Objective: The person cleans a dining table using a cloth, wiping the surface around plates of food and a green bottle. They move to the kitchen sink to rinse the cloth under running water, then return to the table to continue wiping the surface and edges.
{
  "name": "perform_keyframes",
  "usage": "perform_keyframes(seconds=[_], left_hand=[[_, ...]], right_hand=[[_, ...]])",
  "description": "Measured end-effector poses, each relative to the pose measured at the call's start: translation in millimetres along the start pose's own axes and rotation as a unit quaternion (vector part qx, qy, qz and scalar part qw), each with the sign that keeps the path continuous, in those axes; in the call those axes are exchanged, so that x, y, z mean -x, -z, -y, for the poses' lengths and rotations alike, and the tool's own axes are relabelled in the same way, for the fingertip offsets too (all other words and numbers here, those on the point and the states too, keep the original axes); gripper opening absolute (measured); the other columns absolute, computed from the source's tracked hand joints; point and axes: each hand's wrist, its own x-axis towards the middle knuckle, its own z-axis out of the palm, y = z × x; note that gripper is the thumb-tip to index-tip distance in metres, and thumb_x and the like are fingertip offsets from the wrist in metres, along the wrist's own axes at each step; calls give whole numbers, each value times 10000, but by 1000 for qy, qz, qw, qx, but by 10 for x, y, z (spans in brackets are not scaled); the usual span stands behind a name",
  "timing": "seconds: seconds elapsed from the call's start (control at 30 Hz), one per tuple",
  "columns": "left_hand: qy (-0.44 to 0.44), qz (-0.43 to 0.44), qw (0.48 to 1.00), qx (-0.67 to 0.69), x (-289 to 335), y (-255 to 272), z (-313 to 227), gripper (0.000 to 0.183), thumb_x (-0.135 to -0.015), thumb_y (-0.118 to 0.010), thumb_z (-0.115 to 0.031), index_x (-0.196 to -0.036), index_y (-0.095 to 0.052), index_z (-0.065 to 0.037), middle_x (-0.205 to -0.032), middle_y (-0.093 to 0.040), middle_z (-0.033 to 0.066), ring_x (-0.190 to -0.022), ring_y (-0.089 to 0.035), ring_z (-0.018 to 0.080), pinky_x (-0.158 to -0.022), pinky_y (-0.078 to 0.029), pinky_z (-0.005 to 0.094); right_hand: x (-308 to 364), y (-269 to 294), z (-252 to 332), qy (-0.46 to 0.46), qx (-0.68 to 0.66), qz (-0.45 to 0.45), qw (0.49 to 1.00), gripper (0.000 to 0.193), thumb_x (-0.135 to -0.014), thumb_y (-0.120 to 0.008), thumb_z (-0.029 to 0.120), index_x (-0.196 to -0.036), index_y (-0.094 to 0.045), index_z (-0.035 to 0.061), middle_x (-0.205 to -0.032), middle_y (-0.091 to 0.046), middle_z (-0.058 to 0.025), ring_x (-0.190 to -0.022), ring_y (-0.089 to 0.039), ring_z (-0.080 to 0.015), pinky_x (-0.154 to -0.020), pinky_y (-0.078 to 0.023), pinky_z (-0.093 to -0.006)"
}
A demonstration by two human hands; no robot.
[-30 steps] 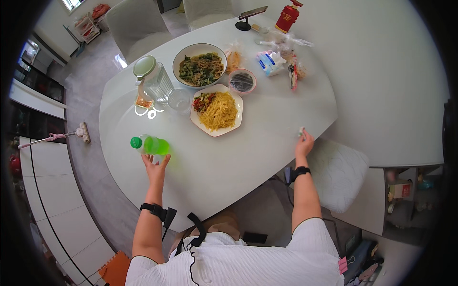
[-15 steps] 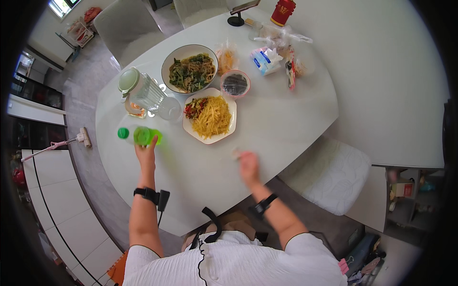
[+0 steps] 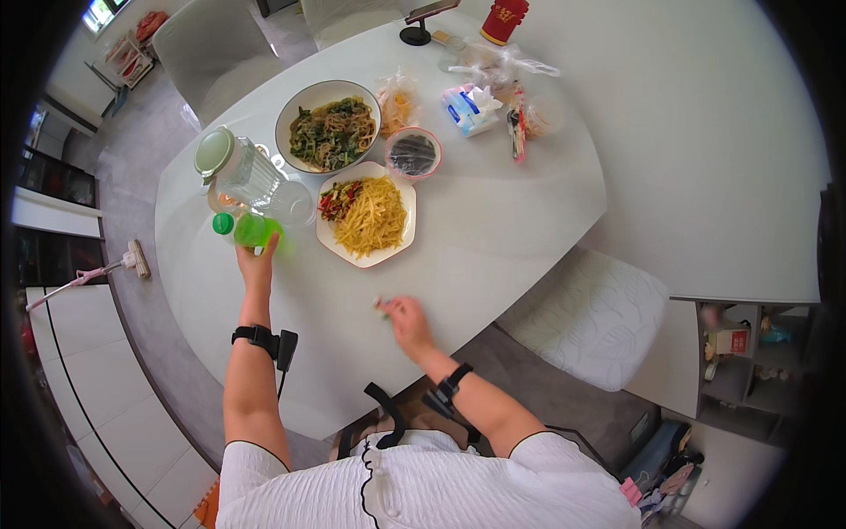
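Note:
My left hand (image 3: 257,260) is closed around a clear bottle of bright green liquid (image 3: 251,231), which has a green cap (image 3: 223,224). The bottle is at the near side of a lidded glass pitcher (image 3: 242,176) and a clear glass cup (image 3: 293,204). Over the near part of the table, my right hand (image 3: 410,324) pinches a small whitish thing (image 3: 381,305), too small to name. Beyond that hand lies a plate of yellow shreds (image 3: 374,216) with a chopped red-and-green garnish on its left side.
Behind the plate stand a big bowl of greens and noodles (image 3: 330,132) and a film-covered bowl (image 3: 412,154). A tissue pack (image 3: 471,110), plastic bags (image 3: 502,70), a phone stand (image 3: 416,33) and a red cup (image 3: 504,19) are farther back. A pale chair (image 3: 590,317) stands at the right edge.
My left hand and the bottle have moved slightly farther from me, closer to the pitcher. My right hand has moved left and slightly nearer to me, still with the small whitish thing.

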Motion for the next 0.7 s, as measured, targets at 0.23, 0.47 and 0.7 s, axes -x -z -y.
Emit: perform_keyframes(seconds=[0.23,0.47,0.7], left_hand=[[100,-4,994,-48,658,492,-188,714,-801,-709,-102,-1384,-302,-47,-1341,-403,198,-1220,-453,298,-969,-440,375],[192,-23,981,-17,1722,933,47,470,-854,-645,-126,-1272,-444,-50,-1174,-546,112,-995,-553,143,-791,-492,273],[151,94,983,-42,2125,1221,-177,381,-861,-635,-108,-1203,-499,-10,-1083,-600,109,-883,-615,147,-725,-507,253]], right_hand=[[-761,1357,-1116,-42,177,-217,959,138,-836,-490,-32,-925,-580,23,-888,-541,-128,-842,-529,-287,-752,-436,-376],[-870,653,-897,-31,90,-188,978,120,-910,-474,72,-930,-576,12,-873,-548,-132,-830,-528,-267,-746,-433,-374],[6,283,-340,99,34,-16,994,118,-898,-497,57,-934,-592,-5,-900,-572,-125,-882,-550,-284,-800,-455,-389]])
